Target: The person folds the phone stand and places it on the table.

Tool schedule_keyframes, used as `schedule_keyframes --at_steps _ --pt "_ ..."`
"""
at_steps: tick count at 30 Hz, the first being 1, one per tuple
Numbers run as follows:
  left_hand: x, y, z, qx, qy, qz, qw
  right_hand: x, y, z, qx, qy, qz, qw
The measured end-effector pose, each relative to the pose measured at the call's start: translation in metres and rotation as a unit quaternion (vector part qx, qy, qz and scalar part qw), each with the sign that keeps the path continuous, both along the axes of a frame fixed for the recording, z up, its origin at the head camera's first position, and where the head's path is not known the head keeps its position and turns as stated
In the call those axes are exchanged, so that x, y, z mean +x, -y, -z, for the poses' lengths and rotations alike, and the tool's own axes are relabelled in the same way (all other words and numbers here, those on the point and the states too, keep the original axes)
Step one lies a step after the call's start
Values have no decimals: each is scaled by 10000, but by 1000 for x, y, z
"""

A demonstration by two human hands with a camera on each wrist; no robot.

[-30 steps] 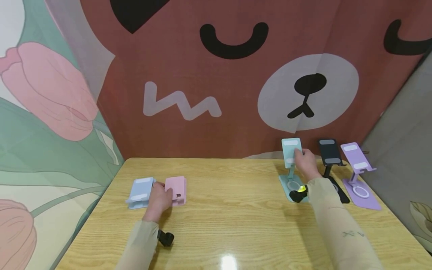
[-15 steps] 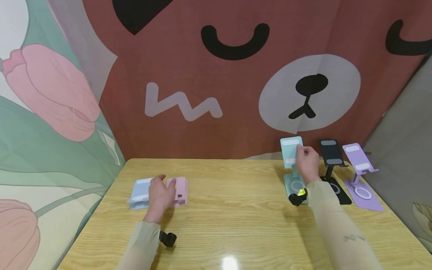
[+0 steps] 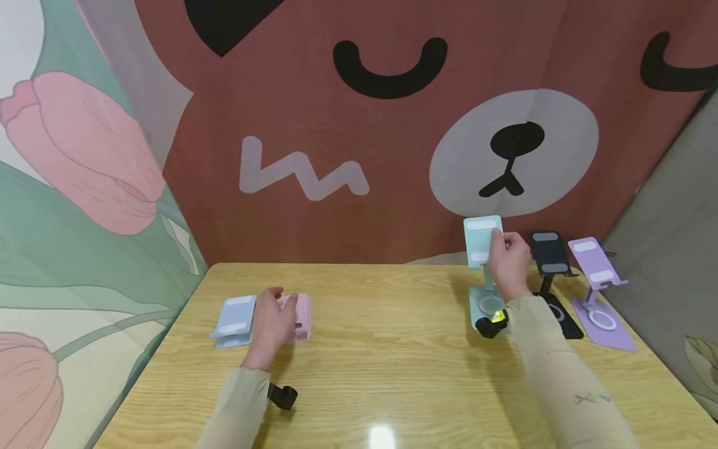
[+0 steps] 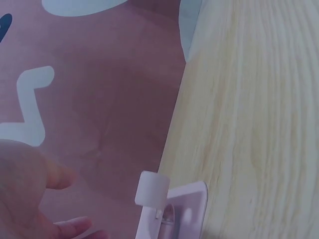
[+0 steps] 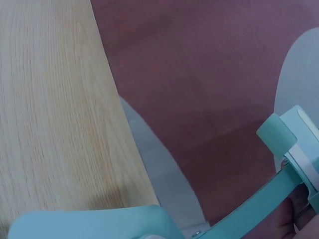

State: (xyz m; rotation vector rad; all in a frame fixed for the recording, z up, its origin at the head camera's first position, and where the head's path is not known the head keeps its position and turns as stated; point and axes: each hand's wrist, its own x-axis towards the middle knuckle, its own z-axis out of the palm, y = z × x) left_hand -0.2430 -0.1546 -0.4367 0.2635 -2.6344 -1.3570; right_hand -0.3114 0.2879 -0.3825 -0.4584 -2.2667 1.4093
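Observation:
My right hand (image 3: pixel 509 265) pinches the right edge of the upper plate of a teal phone stand (image 3: pixel 475 243). That stand is unfolded, its neck rising from a ringed base; whether the base touches the table I cannot tell. In the right wrist view the teal stand (image 5: pixel 259 201) shows its arm and hinge, with curled fingers (image 5: pixel 285 216) behind. My left hand (image 3: pixel 273 324) hovers with loose fingers over a folded pink phone stand (image 3: pixel 303 317), partly hiding it. The left wrist view shows a gap between the hand (image 4: pixel 22 194) and the pink stand (image 4: pixel 192 204).
A folded light-blue phone stand (image 3: pixel 235 315) lies left of the left hand. Unfolded black (image 3: pixel 551 252) and purple (image 3: pixel 591 262) stands are right of the right hand. All are on a wooden table (image 3: pixel 387 349), backed by a printed bear curtain (image 3: pixel 314 231).
The teal stand's upper plate has risen with my right hand, and its base has shifted slightly. My left hand has drawn up from between the folded stands and moved right over the pink one.

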Motion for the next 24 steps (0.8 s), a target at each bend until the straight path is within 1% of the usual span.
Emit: schedule_keyframes --at_steps 4,9,15,20,24 --pt "0 -4 -2 27 -89 65 9999 0 7 -3 40 -27 -11 10000" --pt "-1 -7 -3 -50 -240 89 9997 1 14 -10 4 -122 -92 9999" --pt "-2 -12 -4 -146 -252 142 9995 2 26 -19 -40 -173 -292 9994" --pt "-2 -18 -5 -40 -326 226 9992 4 37 -24 -141 -218 -385 9989" --pt "1 -25 -7 23 -223 332 9992 7 46 -28 -340 -388 -479 9975"
